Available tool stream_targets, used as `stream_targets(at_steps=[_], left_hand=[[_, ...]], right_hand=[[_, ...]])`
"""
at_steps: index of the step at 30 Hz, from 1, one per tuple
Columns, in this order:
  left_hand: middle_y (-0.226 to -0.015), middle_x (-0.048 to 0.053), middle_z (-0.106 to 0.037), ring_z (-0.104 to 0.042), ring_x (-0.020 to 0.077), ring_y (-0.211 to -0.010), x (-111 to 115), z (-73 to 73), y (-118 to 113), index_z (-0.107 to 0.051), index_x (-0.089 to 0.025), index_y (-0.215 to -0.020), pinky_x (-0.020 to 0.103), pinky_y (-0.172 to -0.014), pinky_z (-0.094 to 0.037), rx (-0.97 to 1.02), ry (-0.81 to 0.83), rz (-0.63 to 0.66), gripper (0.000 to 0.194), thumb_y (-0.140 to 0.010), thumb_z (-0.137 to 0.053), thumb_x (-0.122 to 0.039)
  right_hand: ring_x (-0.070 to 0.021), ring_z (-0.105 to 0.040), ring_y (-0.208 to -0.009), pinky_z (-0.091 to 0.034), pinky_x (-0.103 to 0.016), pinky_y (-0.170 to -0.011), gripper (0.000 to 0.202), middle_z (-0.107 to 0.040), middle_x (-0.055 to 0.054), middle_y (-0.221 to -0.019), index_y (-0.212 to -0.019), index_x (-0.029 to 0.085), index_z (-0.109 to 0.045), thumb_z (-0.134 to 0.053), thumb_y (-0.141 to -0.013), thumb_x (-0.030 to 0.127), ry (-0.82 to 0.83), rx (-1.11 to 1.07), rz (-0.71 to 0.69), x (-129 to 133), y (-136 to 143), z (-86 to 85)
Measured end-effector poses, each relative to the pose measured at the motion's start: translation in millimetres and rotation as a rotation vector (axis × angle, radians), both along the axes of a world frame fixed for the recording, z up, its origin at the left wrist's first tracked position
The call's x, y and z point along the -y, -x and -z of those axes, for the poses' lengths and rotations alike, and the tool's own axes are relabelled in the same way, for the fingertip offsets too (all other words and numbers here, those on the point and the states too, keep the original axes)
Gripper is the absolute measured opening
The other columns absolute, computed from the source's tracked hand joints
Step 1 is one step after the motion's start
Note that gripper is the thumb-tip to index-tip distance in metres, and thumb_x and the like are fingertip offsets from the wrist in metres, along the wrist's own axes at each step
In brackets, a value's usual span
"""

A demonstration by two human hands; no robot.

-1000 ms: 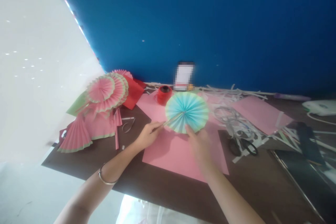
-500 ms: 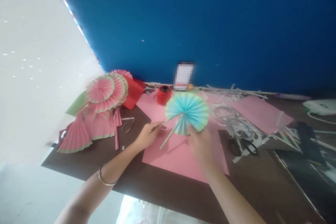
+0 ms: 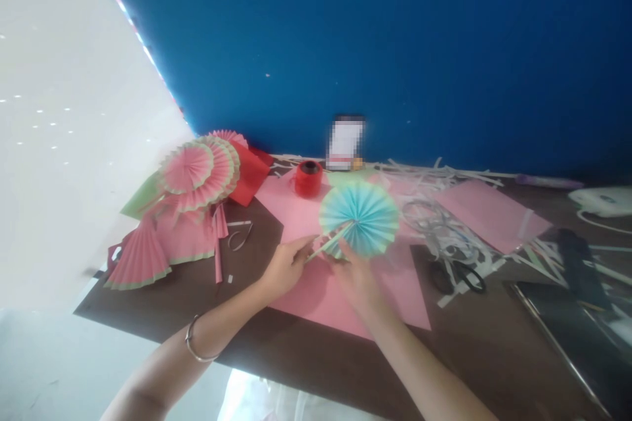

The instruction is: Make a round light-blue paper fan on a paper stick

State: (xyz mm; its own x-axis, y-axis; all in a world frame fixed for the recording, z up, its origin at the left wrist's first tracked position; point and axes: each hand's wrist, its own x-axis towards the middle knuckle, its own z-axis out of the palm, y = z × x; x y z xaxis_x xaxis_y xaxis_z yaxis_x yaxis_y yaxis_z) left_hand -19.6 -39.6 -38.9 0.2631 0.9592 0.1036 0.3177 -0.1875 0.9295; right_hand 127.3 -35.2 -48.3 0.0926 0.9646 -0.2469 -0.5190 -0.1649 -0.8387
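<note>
A pleated blue paper fan (image 3: pixel 368 210) with a pale green rim is spread almost into a full circle above pink paper (image 3: pixel 402 289). Its two end edges, with pale strips, come close together at the lower left. My left hand (image 3: pixel 289 266) pinches those strip ends. The fan's lower edge is held by my right hand (image 3: pixel 353 270), with the thumb on the front and the fingers partly hidden beneath. A red tape roll (image 3: pixel 309 179) stands just behind, to the left of the fan.
Pink pleated fans (image 3: pixel 187 168) are piled at the left beside red paper (image 3: pixel 251 174). Paper strips and black-handled scissors (image 3: pixel 469 276) lie right of the fan. A phone (image 3: pixel 345 141) leans at the blue wall, and a dark flat object (image 3: pixel 563 335) is at the right.
The fan has opened further, its loose lower edge swinging up to the left toward the other edge. My right hand has moved left, closer to my left hand.
</note>
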Motion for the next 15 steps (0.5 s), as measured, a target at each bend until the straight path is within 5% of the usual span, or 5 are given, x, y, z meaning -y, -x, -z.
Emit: stream_targets(at_steps=[15], left_hand=[[-0.083, 0.003, -0.068, -0.061, 0.0099, -0.059, -6, 8.4, 10, -0.058, -0.019, -0.117, 0.019, -0.058, -0.048, -0.09, -0.001, -0.023, 0.035, -0.088, -0.037, -0.023]], right_hand=[[-0.0275, -0.065, -0.093, -0.056, -0.042, -0.077, 0.039, -0.068, -0.006, -0.092, -0.09, 0.021, -0.06, -0.076, -0.056, 0.028, 0.049, 0.02, 0.13, -3, -10, -3.7]])
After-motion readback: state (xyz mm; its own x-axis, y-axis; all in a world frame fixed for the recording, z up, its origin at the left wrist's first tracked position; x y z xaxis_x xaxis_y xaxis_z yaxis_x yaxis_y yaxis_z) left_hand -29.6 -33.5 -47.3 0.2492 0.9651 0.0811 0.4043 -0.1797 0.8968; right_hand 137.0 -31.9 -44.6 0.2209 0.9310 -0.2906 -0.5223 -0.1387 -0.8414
